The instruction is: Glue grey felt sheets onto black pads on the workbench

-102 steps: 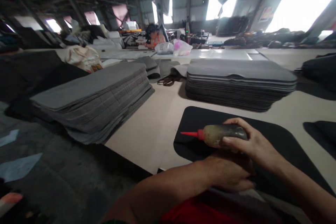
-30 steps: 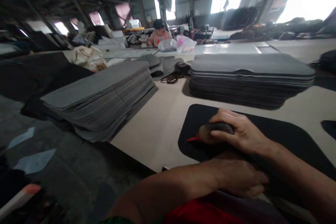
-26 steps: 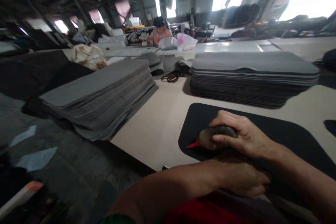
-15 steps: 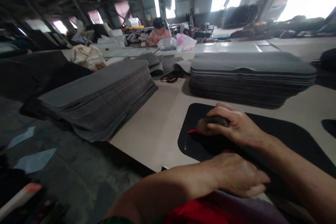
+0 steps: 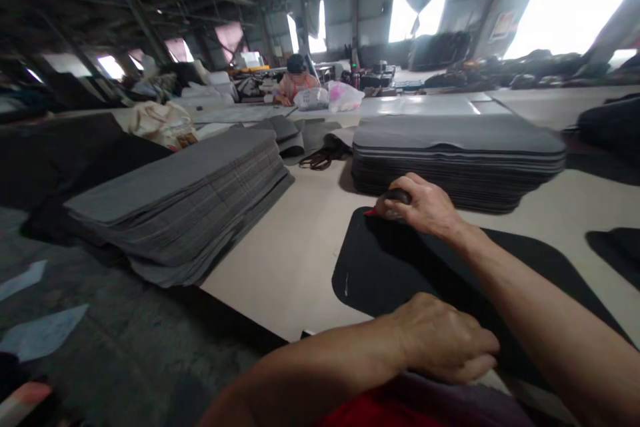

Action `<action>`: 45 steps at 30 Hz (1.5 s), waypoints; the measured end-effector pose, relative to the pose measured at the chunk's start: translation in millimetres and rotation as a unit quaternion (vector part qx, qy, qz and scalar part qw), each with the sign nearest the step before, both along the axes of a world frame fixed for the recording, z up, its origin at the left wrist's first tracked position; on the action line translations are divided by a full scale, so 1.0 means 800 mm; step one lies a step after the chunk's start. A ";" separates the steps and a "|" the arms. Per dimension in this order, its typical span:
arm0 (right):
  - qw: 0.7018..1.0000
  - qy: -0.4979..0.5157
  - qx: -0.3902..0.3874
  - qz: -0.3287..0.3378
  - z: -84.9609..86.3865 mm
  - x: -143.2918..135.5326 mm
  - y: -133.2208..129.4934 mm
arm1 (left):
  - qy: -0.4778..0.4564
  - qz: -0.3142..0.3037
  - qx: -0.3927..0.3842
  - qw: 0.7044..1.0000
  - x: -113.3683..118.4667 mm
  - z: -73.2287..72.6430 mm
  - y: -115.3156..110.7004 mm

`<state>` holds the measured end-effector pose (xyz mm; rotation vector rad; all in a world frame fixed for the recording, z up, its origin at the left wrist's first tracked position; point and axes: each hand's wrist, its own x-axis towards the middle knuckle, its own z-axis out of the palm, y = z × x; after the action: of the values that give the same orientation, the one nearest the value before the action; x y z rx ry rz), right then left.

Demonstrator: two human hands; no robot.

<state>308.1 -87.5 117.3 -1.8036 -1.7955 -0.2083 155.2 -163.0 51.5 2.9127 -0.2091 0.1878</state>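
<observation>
A black mat [image 5: 400, 273] with rounded corners lies flat on the pale table [image 5: 295, 247] in front of me. My right hand [image 5: 425, 207] grips a murky squeeze bottle with a red nozzle [image 5: 393, 200], tip down at the mat's far left corner. A thin shiny line shows near the mat's left edge. My left hand [image 5: 445, 340] rests palm down on the mat's near edge, fingers loosely curled, holding nothing.
Two tall stacks of grey mats stand on the table, one at left [image 5: 180, 193], one behind the black mat [image 5: 455, 153]. Dark-handled scissors [image 5: 317, 159] lie between them. A seated person [image 5: 295, 80] works far back beside plastic bags [image 5: 330, 97]. Floor lies at left.
My right hand has carried the bottle from the mat's near left area along its left edge to the far left corner, leaving a thin line. The left hand stayed put.
</observation>
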 end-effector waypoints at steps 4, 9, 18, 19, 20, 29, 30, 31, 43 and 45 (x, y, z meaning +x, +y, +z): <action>1.000 0.006 0.005 0.003 0.000 0.002 0.003 | 0.003 -0.001 0.002 1.000 0.000 0.001 0.000; 0.991 0.074 0.020 0.108 0.003 -0.004 -0.017 | 0.001 0.001 -0.004 1.000 -0.001 0.004 0.000; 0.978 0.133 -0.022 0.158 0.001 -0.005 -0.027 | -0.006 0.003 -0.007 1.000 -0.001 0.000 -0.001; 0.984 0.110 -0.006 0.140 0.000 -0.001 -0.022 | -0.006 0.006 -0.003 1.000 -0.001 0.000 -0.001; 0.989 0.088 0.006 0.120 -0.002 0.003 -0.016 | -0.007 0.010 0.001 1.000 -0.002 0.001 -0.001; 1.000 0.011 0.012 -0.022 -0.007 0.022 0.012 | -0.004 0.010 0.019 1.000 -0.002 0.003 -0.001; 1.000 0.011 0.011 -0.023 -0.006 0.022 0.012 | -0.005 0.011 0.015 1.000 -0.001 0.002 -0.001; 1.000 0.009 0.010 -0.023 -0.004 0.022 0.010 | -0.007 0.012 0.012 1.000 -0.001 0.001 0.000; 0.995 -0.065 -0.059 -0.053 0.029 0.091 -0.066 | -0.021 0.029 -0.016 0.999 -0.004 -0.001 0.002; 0.993 -0.061 -0.068 -0.075 0.030 0.117 -0.091 | -0.028 0.029 -0.017 0.999 -0.004 -0.001 0.002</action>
<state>401.7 -160.6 141.7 -2.0646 -1.7970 -0.2660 151.9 -161.4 50.5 2.8838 -0.1300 0.2800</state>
